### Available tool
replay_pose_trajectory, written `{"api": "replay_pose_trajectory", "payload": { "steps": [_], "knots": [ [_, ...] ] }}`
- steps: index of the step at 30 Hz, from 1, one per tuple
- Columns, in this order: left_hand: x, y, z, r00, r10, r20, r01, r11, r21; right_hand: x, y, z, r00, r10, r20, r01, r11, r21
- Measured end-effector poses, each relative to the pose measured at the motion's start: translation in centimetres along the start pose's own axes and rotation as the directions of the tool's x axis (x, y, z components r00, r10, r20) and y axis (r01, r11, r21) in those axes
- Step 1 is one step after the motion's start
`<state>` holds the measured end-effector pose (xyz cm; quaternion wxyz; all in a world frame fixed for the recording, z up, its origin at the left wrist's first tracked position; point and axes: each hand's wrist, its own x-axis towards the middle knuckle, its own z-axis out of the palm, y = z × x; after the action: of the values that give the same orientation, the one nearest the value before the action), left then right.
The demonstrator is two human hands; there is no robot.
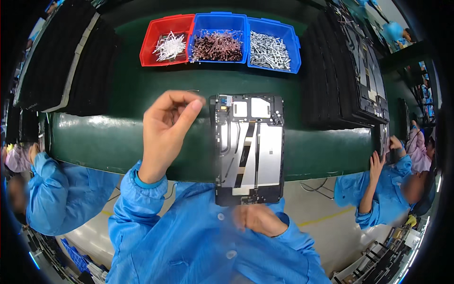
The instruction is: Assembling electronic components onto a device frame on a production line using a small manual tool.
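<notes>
Tablet (249, 149) looks flat, black-edged and silver-centred.

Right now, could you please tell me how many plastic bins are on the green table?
3, side by side: a red bin at left, a blue bin in the middle, another blue bin at right.

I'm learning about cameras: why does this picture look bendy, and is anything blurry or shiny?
Head view: the wide fisheye lens curves the front edge of the green table; head view: part of the right hand looks smeared, while most of the left hand looks sharper; head view: pale glare shines on the table at both sides.
</notes>
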<state>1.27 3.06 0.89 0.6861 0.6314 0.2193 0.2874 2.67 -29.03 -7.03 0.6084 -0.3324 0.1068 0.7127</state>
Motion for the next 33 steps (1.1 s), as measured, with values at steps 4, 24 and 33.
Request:
{"api": "replay_pose_trajectory", "payload": {
  "steps": [4,24,33],
  "knots": [
    [-2.5,-2.3,-1.4,0.986,-0.159,-0.056,0.160,0.987,0.010,-3.0,-6.2,2.6,0.872,-0.207,0.443,0.487,0.447,-0.750],
    [-3.6,-5.5,0.9,0.982,-0.131,-0.138,0.103,0.976,-0.191,3.1,-17.4,4.7,0.547,-0.836,0.052,-0.037,-0.086,-0.996],
    [-6.0,-7.0,3.7,0.984,0.060,-0.170,-0.075,0.994,-0.083,4.3,-15.9,4.7,0.423,-0.882,0.208,0.052,-0.206,-0.977]
  ]
}}
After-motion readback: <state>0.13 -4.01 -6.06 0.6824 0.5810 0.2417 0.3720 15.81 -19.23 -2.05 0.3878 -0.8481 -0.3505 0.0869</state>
